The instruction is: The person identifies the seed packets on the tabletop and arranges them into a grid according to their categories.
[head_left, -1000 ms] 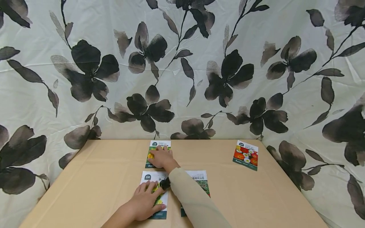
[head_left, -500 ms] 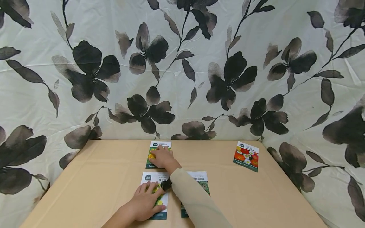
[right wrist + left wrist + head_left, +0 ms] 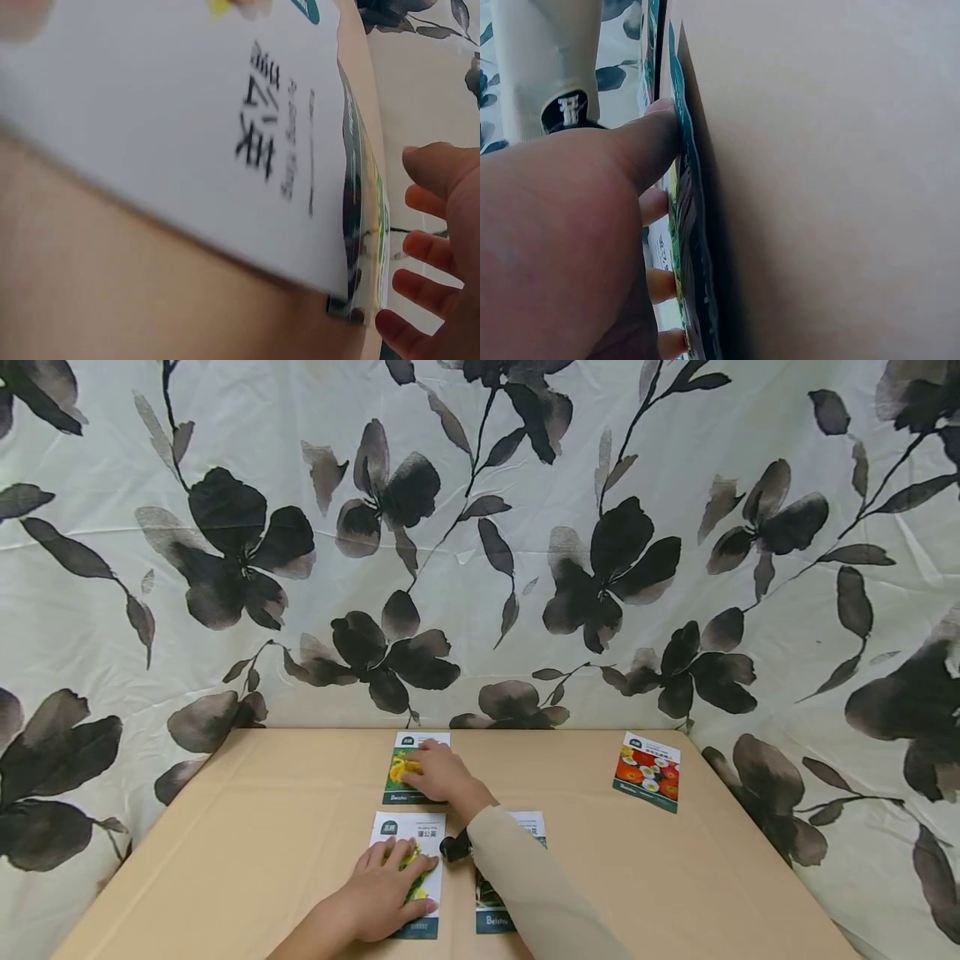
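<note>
My left hand point(image 3: 382, 889) lies spread over the front left seed packet point(image 3: 405, 825), which has a white top and yellow flowers. In the left wrist view the thumb and fingertips touch the face of this packet point(image 3: 694, 187), whose edge stands slightly off the table. Farther back, my right hand point(image 3: 441, 772) hovers over the right part of another seed packet point(image 3: 397, 777) with yellow flowers on green. Its fingers are relaxed and apart with nothing held, as the right wrist view shows. My right sleeve hides much of a third seed packet point(image 3: 495, 920) at the front.
A seed packet point(image 3: 647, 772) with red, orange and white flowers lies slightly turned at the back right of the tan table point(image 3: 712, 877). Behind the table hangs a white cloth point(image 3: 480, 668) with dark flowers. A dark wrist camera point(image 3: 455, 847) sits on my right wrist.
My right hand has shifted a little to the right off the back packet, uncovering more of its yellow flowers. My left hand and the packets stay where they were.
</note>
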`<state>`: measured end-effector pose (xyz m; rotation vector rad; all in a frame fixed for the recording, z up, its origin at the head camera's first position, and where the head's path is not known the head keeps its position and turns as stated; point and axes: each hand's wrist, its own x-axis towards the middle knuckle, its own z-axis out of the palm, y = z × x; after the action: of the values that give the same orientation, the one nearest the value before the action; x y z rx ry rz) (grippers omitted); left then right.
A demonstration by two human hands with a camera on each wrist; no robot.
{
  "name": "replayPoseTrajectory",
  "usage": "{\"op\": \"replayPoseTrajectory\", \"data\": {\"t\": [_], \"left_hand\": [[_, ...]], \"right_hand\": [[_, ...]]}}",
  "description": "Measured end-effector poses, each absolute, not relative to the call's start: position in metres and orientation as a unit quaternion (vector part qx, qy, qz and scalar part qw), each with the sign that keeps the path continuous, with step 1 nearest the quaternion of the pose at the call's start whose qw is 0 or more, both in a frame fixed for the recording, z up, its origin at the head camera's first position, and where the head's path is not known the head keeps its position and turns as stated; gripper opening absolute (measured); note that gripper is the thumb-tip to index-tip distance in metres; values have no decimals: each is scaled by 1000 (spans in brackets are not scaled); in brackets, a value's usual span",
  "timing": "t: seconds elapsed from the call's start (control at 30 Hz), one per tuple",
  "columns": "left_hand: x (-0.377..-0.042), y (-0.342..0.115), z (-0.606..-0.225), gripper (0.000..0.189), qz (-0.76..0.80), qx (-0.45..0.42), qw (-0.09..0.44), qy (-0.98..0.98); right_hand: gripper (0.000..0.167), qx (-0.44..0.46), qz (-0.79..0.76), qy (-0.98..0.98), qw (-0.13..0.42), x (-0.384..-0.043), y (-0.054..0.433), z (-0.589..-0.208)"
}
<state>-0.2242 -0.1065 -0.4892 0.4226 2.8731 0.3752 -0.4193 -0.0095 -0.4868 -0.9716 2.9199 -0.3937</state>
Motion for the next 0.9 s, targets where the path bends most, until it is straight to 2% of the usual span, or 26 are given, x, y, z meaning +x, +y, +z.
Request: {"op": "replayPoseTrajectory", "data": {"t": [0.4,0.9], "left_hand": [[-224,-104,-495,66,123,136,104,977],[-220,-103,-500,67,133,133,95,977]], "right_hand": [[43,-319,-245,915,26,-419,34,-486],[36,-315,-329,890,-19,-418,112,-490]]}}
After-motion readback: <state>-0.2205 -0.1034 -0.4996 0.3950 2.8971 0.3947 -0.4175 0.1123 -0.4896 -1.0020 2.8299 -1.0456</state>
